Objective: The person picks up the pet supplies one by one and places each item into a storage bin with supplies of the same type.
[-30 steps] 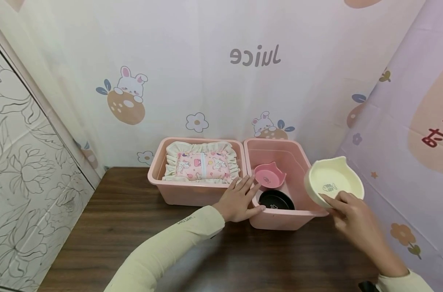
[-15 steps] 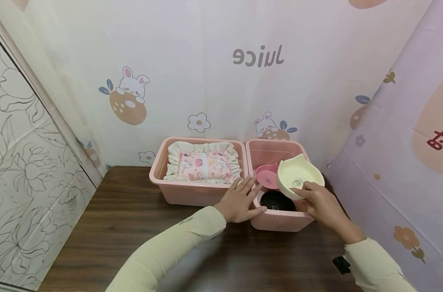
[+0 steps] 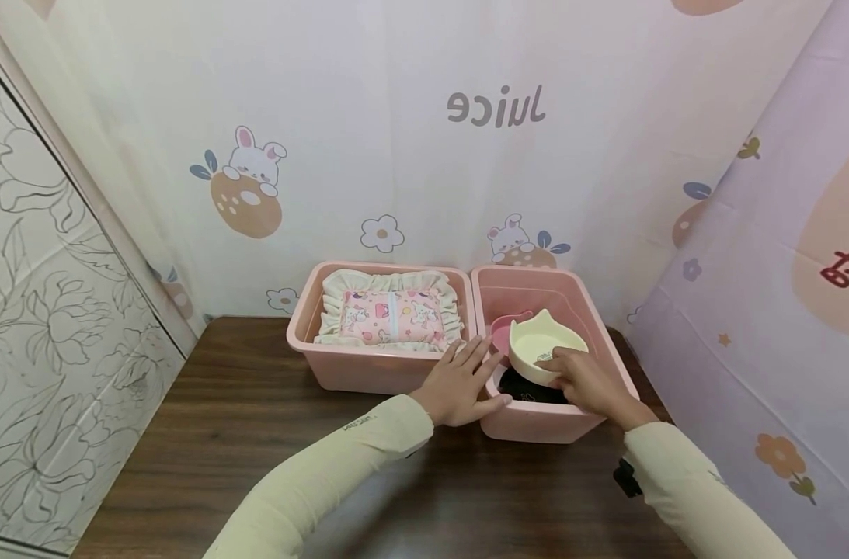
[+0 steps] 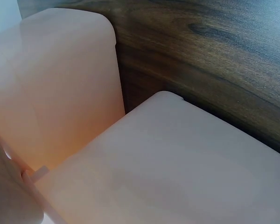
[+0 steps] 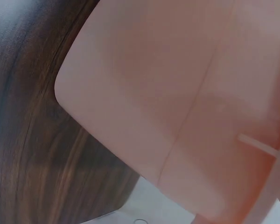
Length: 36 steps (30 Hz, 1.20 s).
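Note:
In the head view my right hand (image 3: 590,386) pinches the near rim of a pale yellow cat-eared bowl (image 3: 544,338), its thumb inside. The bowl is tilted within the right pink bin (image 3: 529,278), above a black dish (image 3: 529,388) and partly over a pink cat-eared dish (image 3: 502,335). My left hand (image 3: 459,387) rests with spread fingers on the near rims where the two bins meet. The left wrist view shows part of that hand (image 4: 11,191) beside the bins' outer walls. At the right wrist view's edge, only a sliver of the right hand shows.
The left pink bin (image 3: 368,365) holds a pink printed cushion (image 3: 389,314) with cream ruffles. Both bins stand on a dark wooden table (image 3: 256,404), close to a printed curtain (image 3: 368,155) behind. Another printed curtain (image 3: 760,326) hangs at the right.
My right hand has carried the yellow bowl leftward from outside the right bin and lowered it into that bin. My left hand has stayed on the rims.

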{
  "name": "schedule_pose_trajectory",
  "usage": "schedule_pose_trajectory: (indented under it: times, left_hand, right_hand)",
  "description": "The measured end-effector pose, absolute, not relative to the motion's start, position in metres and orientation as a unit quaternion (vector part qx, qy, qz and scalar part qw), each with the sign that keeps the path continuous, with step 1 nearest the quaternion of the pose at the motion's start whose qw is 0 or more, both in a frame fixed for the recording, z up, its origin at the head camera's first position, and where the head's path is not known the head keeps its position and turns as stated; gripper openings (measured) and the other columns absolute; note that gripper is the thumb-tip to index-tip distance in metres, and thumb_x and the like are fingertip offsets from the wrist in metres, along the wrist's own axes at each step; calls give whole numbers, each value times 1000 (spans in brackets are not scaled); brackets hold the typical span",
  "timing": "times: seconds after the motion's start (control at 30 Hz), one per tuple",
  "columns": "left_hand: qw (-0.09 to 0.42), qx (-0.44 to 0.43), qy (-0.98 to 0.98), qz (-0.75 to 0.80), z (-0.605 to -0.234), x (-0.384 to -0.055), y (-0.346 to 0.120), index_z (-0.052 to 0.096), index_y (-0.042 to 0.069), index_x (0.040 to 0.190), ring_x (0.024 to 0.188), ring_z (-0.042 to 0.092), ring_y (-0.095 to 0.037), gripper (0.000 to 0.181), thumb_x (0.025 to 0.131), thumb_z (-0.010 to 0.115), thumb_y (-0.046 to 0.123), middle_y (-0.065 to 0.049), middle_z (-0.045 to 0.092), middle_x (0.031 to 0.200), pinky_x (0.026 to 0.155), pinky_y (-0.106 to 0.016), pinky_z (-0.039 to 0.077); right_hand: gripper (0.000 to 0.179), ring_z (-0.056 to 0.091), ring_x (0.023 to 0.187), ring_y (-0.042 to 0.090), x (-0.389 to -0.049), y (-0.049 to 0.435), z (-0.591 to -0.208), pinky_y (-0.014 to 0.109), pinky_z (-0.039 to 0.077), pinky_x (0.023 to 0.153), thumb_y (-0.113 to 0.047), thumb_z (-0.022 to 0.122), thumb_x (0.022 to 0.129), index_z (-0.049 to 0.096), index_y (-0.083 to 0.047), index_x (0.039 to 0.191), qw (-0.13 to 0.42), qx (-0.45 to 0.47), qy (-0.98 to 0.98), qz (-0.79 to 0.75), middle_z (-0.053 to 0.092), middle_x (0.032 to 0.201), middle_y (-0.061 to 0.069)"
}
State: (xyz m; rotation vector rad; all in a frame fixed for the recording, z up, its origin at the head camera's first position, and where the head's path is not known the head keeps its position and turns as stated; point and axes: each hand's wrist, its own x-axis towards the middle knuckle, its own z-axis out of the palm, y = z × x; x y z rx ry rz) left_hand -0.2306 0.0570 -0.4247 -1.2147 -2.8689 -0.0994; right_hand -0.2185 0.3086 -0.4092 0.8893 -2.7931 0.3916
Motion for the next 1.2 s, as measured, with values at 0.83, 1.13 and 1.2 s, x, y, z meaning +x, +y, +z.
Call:
schedule_pose_trajectory:
  times: [0.83, 1.13, 1.2]
  left_hand:
    - [23, -386, -922, -25, -430, -232, 58, 2, 27, 144, 136, -3, -18, 76, 81, 9, 70, 1, -5, 150, 108, -41, 2]
    - [23, -387, -921, -31, -431, -233, 59, 3, 27, 144, 136, -4, -18, 77, 81, 9, 70, 1, -5, 150, 108, -41, 2]
    - [20, -386, -922, -29, -431, -233, 59, 2, 27, 144, 136, -5, -18, 77, 81, 8, 71, 2, -6, 150, 108, -42, 3]
  right_hand:
    - [30, 32, 55, 2, -242, 312, -432, 18, 29, 52, -1, 71, 66, 70, -6, 96, -59, 316, -934, 157, 44, 63, -4]
    - [32, 36, 58, 4, -241, 312, -433, 19, 30, 52, 2, 71, 66, 70, -6, 97, -77, 312, -929, 183, 49, 65, -5]
    - [32, 37, 59, 4, -240, 313, -433, 19, 31, 53, 2, 71, 65, 70, -5, 97, -79, 317, -926, 188, 51, 66, -4]
